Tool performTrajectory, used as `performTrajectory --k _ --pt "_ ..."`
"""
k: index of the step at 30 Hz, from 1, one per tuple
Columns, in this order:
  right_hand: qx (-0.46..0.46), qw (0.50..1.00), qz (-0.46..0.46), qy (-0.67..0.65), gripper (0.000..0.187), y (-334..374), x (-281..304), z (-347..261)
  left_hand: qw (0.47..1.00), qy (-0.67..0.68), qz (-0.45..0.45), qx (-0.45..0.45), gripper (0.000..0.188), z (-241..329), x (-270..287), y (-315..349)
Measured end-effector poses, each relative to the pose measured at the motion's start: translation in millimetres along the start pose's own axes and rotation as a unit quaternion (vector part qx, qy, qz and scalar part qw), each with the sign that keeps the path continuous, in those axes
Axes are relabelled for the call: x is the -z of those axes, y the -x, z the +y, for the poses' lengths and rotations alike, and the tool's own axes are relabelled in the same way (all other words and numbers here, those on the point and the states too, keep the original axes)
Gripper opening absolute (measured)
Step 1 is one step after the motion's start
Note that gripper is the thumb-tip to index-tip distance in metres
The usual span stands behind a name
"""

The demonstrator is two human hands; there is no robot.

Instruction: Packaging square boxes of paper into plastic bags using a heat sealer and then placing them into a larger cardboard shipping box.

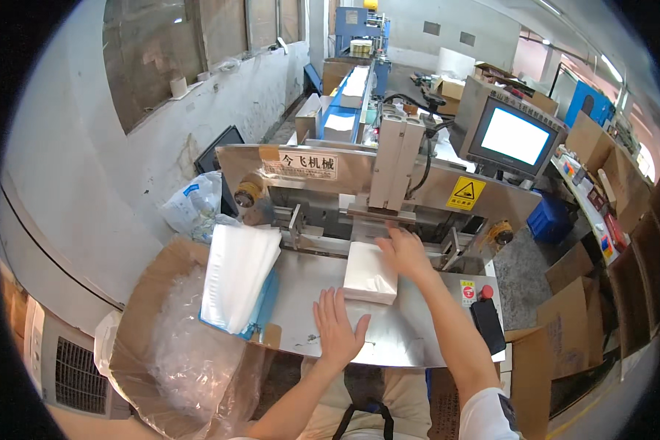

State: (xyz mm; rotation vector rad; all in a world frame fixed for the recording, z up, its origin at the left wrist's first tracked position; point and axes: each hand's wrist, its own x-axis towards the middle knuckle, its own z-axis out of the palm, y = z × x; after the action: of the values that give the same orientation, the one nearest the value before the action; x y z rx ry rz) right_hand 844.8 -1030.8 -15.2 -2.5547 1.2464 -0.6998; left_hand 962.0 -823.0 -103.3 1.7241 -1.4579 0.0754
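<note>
A white square pack (371,273) in clear plastic film lies on the steel table of a sealing machine. Its far end reaches toward the metal press bar (380,213). My left hand (337,326) lies open by the pack's near left corner, its fingers stretched out over the steel. At the far right corner of the pack, my right hand (405,253) has its fingers extended to the film close under the bar. It seems to press the film rather than grip it. To the left, a stack of clear plastic bags (239,275) rests on a blue holder (265,304).
A carton lined with crumpled clear film (198,352) stands at the left. A red stop button (486,292) and a black phone (488,326) are at the table's right edge. Behind are a monitor (515,137) and a conveyor (348,110) carrying white stacks.
</note>
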Motion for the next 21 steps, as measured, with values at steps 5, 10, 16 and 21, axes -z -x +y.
performTrajectory --k 5,10,16,21 --pt "-0.046 0.969 0.064 -0.232 0.049 96.4 5.0 -8.6 1.000 -0.004 -0.005 0.016 0.080 0.4 5.1 1.3" --pt "-0.166 0.907 0.077 -0.380 0.047 174.2 -15.5 -3.9 1.000 0.003 -0.028 0.006 0.080 -1.2 2.2 -3.3" --pt "-0.128 0.945 0.061 -0.295 0.048 196.0 -18.1 4.2 1.000 0.024 -0.007 0.006 0.082 2.7 0.9 -3.9" --pt "-0.125 0.922 0.097 -0.354 0.053 167.3 -30.9 11.6 0.993 0.105 0.015 0.058 0.079 -5.3 -6.1 -14.6"
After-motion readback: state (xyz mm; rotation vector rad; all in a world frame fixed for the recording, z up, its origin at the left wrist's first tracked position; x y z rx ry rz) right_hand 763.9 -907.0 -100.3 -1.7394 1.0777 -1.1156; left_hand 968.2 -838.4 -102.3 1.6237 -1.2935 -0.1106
